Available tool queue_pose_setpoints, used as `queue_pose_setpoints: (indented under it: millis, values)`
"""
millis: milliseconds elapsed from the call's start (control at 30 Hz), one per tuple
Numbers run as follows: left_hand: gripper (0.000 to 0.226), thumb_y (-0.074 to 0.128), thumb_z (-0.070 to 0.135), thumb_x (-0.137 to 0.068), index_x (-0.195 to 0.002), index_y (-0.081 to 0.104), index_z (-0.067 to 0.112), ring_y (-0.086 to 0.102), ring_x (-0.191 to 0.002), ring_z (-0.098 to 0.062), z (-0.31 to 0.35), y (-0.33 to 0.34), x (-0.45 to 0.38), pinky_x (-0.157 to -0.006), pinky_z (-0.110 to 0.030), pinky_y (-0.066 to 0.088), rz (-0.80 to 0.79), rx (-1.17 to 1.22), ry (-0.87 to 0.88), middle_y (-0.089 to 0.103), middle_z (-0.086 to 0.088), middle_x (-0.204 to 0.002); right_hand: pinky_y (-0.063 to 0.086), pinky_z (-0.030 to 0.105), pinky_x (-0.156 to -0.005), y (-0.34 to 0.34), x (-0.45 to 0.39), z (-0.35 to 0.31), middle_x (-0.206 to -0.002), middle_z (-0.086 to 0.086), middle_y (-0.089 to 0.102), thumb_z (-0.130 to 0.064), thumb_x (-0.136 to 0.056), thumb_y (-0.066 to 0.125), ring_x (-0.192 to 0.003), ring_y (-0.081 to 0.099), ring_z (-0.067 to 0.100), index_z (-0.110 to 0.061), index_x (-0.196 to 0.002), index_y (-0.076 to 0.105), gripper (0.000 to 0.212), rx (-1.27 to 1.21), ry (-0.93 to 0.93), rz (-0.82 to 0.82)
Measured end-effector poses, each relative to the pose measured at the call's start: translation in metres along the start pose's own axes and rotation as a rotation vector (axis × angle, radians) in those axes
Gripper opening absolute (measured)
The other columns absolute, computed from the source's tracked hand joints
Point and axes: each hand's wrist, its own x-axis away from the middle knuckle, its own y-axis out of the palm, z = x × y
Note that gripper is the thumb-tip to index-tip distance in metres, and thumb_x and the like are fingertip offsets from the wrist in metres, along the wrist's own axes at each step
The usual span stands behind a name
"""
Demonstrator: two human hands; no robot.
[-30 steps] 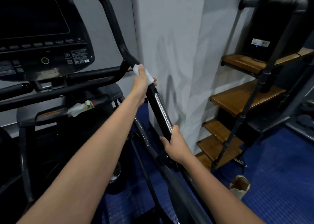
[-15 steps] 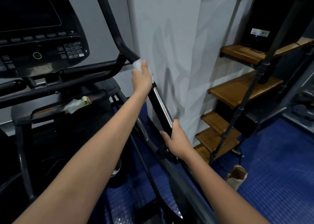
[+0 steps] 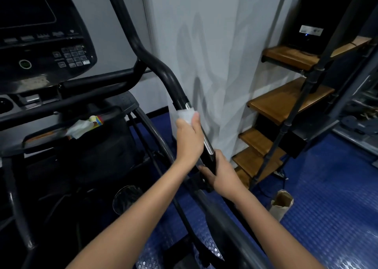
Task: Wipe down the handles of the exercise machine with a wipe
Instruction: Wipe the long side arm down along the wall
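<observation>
Two hands on one handle (image 3: 163, 72).
Left hand (image 3: 189, 140) presses the wipe (image 3: 185, 114) around it; right hand (image 3: 222, 172) grips lower.

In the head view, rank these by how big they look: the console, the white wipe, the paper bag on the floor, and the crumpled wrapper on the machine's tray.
1. Console, clearly largest.
2. Crumpled wrapper and paper bag: look alike, not ranked.
3. White wipe, smallest, though the left hand hides part of it.
</observation>
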Motion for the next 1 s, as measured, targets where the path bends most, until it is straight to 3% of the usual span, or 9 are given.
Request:
queue_pose_setpoints:
  millis: [133, 200, 300, 400, 533, 700, 800, 933, 1000]
  values:
    - [0.044, 0.043, 0.046, -0.102, -0.106, 0.044, 0.002, 0.053, -0.067, -0.002, -0.015, 0.008, 0.034, -0.049, -0.006, 0.038, -0.071, -0.035, -0.034, 0.061, -0.006, -0.094, 0.048, 0.024, -0.085, 0.0, 0.01, 0.005, -0.109, -0.003, 0.059, -0.019, -0.097, 0.061, -0.098, 0.059, 0.003, -0.02, -0.116, 0.044, 0.025, 0.035, -0.034, 0.0]
    - [0.044, 0.042, 0.048, -0.102, -0.107, 0.043, 0.004, 0.051, -0.068, 0.0, -0.01, 0.005, 0.031, -0.049, -0.007, 0.039, -0.074, -0.058, -0.058, 0.056, 0.0, -0.089, 0.05, 0.027, -0.08, 0.0, 0.015, 0.009, -0.103, -0.001, 0.059, -0.025, -0.098, 0.059, -0.093, 0.06, 0.008, -0.018, -0.112, 0.043, 0.022, 0.09, -0.006, -0.011]
    - [0.042, 0.039, 0.05, -0.102, -0.104, 0.04, 0.008, 0.057, -0.074, -0.011, 0.011, 0.0, 0.007, -0.053, -0.017, 0.041, 0.009, -0.045, -0.05, 0.056, -0.002, -0.091, 0.05, 0.03, -0.077, -0.004, 0.028, 0.014, -0.105, 0.002, 0.059, -0.028, -0.1, 0.055, -0.093, 0.06, 0.015, -0.016, -0.116, 0.041, 0.025, 0.121, 0.064, -0.055]
    - [0.046, 0.038, 0.051, -0.102, -0.109, 0.041, 0.006, 0.054, -0.07, -0.011, 0.03, -0.005, -0.024, -0.049, -0.021, 0.039, 0.125, -0.004, -0.058, 0.057, -0.003, -0.092, 0.049, 0.029, -0.071, -0.009, 0.046, 0.024, -0.105, 0.004, 0.058, -0.028, -0.101, 0.052, -0.089, 0.06, 0.016, -0.013, -0.119, 0.04, 0.026, 0.167, 0.079, -0.1]
    - [0.045, 0.037, 0.053, -0.101, -0.107, 0.039, 0.008, 0.053, -0.066, -0.012, 0.032, -0.002, -0.027, -0.05, -0.027, 0.042, 0.18, -0.029, -0.051, 0.053, 0.001, -0.085, 0.055, 0.044, -0.082, -0.014, 0.062, 0.037, -0.116, 0.008, 0.059, -0.027, -0.101, 0.05, -0.097, 0.064, 0.02, -0.015, -0.126, 0.036, 0.031, 0.21, 0.13, -0.169]
    - [0.052, 0.041, 0.053, -0.1, -0.111, 0.043, 0.002, 0.058, -0.075, -0.019, -0.006, 0.023, 0.025, -0.055, -0.028, 0.04, 0.123, -0.039, -0.094, 0.06, -0.008, -0.096, 0.043, 0.031, -0.075, -0.018, 0.067, 0.043, -0.134, 0.012, 0.053, -0.028, -0.1, 0.052, -0.103, 0.061, 0.026, -0.01, -0.138, 0.031, 0.047, 0.315, 0.149, -0.198]
    - [0.046, 0.042, 0.051, -0.1, -0.106, 0.041, 0.006, 0.062, -0.07, -0.021, -0.026, 0.034, 0.066, -0.051, -0.027, 0.043, 0.018, -0.072, -0.083, 0.062, -0.006, -0.088, 0.045, 0.033, -0.072, -0.021, 0.076, 0.049, -0.132, 0.013, 0.055, -0.031, -0.101, 0.05, -0.102, 0.062, 0.026, -0.008, -0.139, 0.032, 0.048, 0.406, 0.118, -0.211]
    - [0.046, 0.044, 0.055, -0.098, -0.105, 0.037, 0.01, 0.063, -0.085, -0.026, -0.026, 0.028, 0.059, -0.071, -0.042, 0.054, 0.022, -0.127, -0.061, 0.06, -0.007, -0.098, 0.048, 0.034, -0.07, -0.022, 0.087, 0.058, -0.122, 0.008, 0.057, -0.037, -0.101, 0.048, -0.094, 0.062, 0.023, -0.012, -0.131, 0.037, 0.041, 0.409, 0.11, -0.186]
    - [0.044, 0.045, 0.052, -0.099, -0.105, 0.034, 0.01, 0.061, -0.088, -0.027, -0.007, 0.019, 0.03, -0.073, -0.04, 0.053, 0.092, -0.12, -0.046, 0.056, -0.006, -0.1, 0.044, 0.032, -0.066, -0.023, 0.089, 0.059, -0.116, 0.005, 0.057, -0.038, -0.102, 0.047, -0.086, 0.06, 0.02, -0.014, -0.127, 0.039, 0.035, 0.379, 0.103, -0.175]
